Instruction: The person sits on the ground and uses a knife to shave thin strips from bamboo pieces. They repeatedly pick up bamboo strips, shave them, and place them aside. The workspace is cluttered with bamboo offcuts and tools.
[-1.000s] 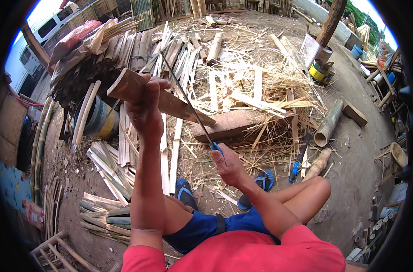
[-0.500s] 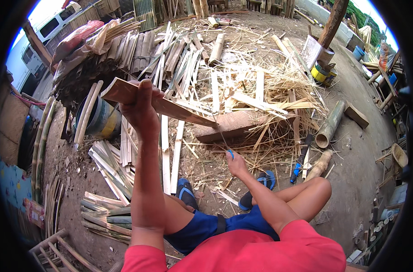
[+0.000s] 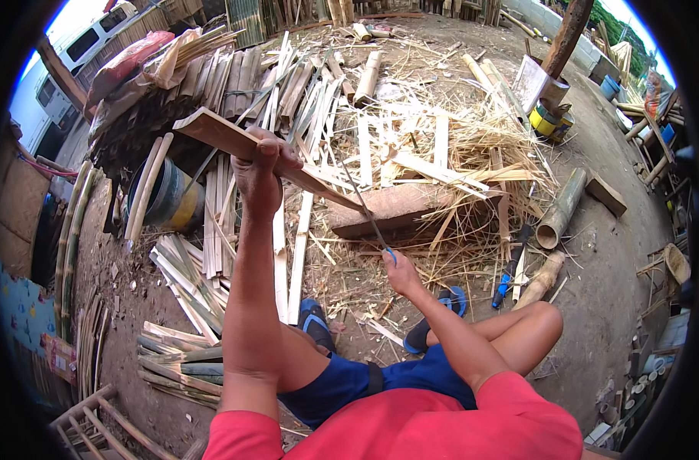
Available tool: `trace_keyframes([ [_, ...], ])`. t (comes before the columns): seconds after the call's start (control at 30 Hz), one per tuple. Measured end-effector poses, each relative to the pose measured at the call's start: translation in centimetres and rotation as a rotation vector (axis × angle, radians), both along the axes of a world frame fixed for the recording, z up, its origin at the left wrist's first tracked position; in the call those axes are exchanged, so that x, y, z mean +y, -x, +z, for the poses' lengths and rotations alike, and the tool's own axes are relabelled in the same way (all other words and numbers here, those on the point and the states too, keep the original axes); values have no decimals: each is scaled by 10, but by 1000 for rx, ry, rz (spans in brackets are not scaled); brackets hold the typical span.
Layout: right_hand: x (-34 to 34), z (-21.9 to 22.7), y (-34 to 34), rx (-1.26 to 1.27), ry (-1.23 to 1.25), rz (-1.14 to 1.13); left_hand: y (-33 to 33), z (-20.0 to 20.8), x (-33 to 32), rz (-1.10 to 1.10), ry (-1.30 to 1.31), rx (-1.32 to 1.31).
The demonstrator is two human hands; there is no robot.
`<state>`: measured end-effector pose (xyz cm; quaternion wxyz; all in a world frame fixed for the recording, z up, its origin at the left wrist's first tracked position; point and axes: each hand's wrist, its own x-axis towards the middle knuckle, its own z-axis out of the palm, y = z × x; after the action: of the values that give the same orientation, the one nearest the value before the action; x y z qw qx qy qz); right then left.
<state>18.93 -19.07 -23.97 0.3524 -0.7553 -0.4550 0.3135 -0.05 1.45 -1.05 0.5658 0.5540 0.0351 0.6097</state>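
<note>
The left hand [image 3: 261,170] is wrapping around a split bamboo slat [image 3: 223,136], its fingers closed on the wood. The slat is slanting across this hand: its broad end is rising to the left, and its narrow end is dropping to the right, toward the right hand, where it is meeting a thick wooden block [image 3: 411,207]. The right hand [image 3: 402,274] is clenching the blue handle [image 3: 391,254] of a long, thin blade [image 3: 357,193]. The blade is pointing away from that hand, up and to the left, crossing the slat near its narrow end; whether its edge is touching the wood cannot be told.

Left of the left hand, a dark bucket with a yellow band [image 3: 184,205] is standing on the ground. Below and left of that hand, split strips [image 3: 182,366] are lying in a pile. Beyond the right hand, pale shavings [image 3: 460,142] are heaping up behind the block. To its right, a second blue-handled tool [image 3: 502,291] is lying near a hollow bamboo tube [image 3: 562,207].
</note>
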Motion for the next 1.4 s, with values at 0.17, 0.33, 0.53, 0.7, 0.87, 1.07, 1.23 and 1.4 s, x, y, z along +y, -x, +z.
trace_keyframes([
  [0.17,-12,-94,-49,40,253,-89,-10,-57,13,97,160,313],
  [0.33,-30,-105,-39,553,247,-160,-6,-114,30,268,321,918],
  [0.53,-50,-79,-33,582,279,-204,0,-68,43,623,300,192],
  [0.7,-48,-80,-33,440,227,-136,8,-27,22,703,-107,661],
  [0.87,-45,-95,-25,290,169,-116,-13,-49,8,660,-238,630],
  [1.07,-50,-109,-15,339,202,-182,-45,-84,-2,637,144,670],
  [1.23,-35,-51,-4,94,214,-123,-42,-24,-6,441,28,322],
  [1.4,-11,65,34,55,-102,65,-9,41,-22,542,-46,17],
])
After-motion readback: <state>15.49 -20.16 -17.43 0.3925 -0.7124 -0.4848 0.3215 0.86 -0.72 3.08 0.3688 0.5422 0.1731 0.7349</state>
